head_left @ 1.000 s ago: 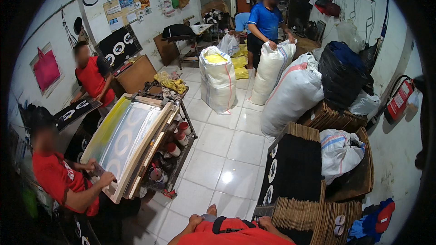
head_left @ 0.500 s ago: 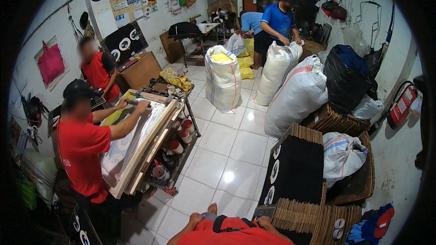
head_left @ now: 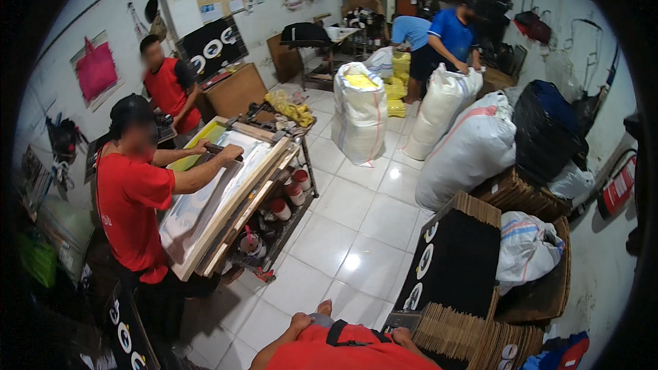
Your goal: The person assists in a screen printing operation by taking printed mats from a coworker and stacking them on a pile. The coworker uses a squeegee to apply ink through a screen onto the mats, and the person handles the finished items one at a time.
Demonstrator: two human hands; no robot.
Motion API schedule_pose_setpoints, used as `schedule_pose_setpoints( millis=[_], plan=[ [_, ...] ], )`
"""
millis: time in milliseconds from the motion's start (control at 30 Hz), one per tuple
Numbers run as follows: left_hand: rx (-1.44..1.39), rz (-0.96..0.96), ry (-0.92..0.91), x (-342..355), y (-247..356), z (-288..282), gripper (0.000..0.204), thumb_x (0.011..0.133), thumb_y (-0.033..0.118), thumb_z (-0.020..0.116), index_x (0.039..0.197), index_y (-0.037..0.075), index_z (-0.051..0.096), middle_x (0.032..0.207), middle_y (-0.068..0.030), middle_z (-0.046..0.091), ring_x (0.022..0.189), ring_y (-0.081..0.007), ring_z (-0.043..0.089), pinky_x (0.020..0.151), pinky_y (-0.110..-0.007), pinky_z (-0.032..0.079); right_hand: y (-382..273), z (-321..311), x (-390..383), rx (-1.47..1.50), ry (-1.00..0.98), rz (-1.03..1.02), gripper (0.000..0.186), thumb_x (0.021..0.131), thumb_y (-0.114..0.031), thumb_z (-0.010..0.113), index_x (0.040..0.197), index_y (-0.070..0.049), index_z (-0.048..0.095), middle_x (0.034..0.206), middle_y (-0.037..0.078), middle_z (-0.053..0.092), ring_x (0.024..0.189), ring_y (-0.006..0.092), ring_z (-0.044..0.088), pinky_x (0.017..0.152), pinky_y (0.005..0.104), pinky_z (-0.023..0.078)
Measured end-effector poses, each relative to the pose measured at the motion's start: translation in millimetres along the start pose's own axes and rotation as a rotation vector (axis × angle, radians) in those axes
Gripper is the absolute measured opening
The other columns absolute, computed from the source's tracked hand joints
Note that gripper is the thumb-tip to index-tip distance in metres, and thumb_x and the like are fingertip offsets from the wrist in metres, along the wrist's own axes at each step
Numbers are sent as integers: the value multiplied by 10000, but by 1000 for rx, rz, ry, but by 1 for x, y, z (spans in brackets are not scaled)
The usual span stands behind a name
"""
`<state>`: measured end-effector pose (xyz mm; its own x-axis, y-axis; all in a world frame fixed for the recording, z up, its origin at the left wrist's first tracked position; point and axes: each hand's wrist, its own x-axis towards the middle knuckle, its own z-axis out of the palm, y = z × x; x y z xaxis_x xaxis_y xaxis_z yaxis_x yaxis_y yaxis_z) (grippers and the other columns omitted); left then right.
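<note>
My left hand (head_left: 300, 321) rests low at the front of my body, beside my grey shorts (head_left: 320, 319); its fingers are too small and foreshortened to read. My right hand (head_left: 401, 336) lies at my other side, near the corner of a black printed panel (head_left: 456, 253) on a stack of brown boards. Its fingers are mostly hidden, and I see nothing held in either hand. To the left, a co-worker in a red shirt (head_left: 133, 188) grips a dark squeegee-like bar (head_left: 223, 151) with both hands over a wooden-framed screen (head_left: 236, 209).
Pots (head_left: 280, 209) stand on the rack under the screen. Another person in red (head_left: 166, 92) stands behind it. Large white sacks (head_left: 360, 120) stand on the tiled floor (head_left: 346, 233). A person in blue (head_left: 452, 38) handles one. Stacked cardboard (head_left: 445, 325) is at my right.
The whole view has shifted, so the room appears farther right. The red-shirted co-worker's hands and bar have moved slightly along the screen. My hands stay about where they were.
</note>
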<state>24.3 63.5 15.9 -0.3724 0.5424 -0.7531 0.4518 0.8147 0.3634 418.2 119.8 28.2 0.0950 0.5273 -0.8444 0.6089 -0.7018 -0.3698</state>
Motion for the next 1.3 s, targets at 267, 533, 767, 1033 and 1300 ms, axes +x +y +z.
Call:
schedule_pose_setpoints(
  millis=[267,533,767,1033,1300],
  plan=[
    [-41,-63,12,-20,3,-2,372,708,344,662,875,12,672,934,-182,644,891,-287,617,788,-364,470,10,7,15,-81,9,-54,236,692,-188,598,870,-65,693,927,147,656,890,260,619,793,352,477],
    [12,-51,7,-16,-2,0,379,713,357,657,885,20,675,938,-181,644,914,-287,614,807,-371,465,14,12,35,42,-15,-98,186,689,-155,585,809,-74,701,861,115,669,845,250,629,750,349,491],
    [17,-92,-1,-9,-6,2,412,719,377,652,930,25,671,981,-195,630,945,-299,605,821,-361,461,23,16,54,-183,-8,-384,205,713,-195,575,843,-89,694,902,106,665,853,241,628,756,361,494],
    [-55,-72,25,-16,-5,0,373,714,373,663,856,29,684,924,-186,644,888,-296,618,789,-366,469,-15,1,23,-29,-23,-200,177,738,-155,555,804,-43,675,803,110,649,720,213,624,634,332,493],
    [43,-34,48,-19,-8,0,351,711,365,663,828,34,684,916,-179,646,874,-292,619,778,-367,472,-27,-3,-2,61,-47,-111,219,724,-190,578,849,-47,687,919,141,656,853,243,630,755,340,492]
  ],
)
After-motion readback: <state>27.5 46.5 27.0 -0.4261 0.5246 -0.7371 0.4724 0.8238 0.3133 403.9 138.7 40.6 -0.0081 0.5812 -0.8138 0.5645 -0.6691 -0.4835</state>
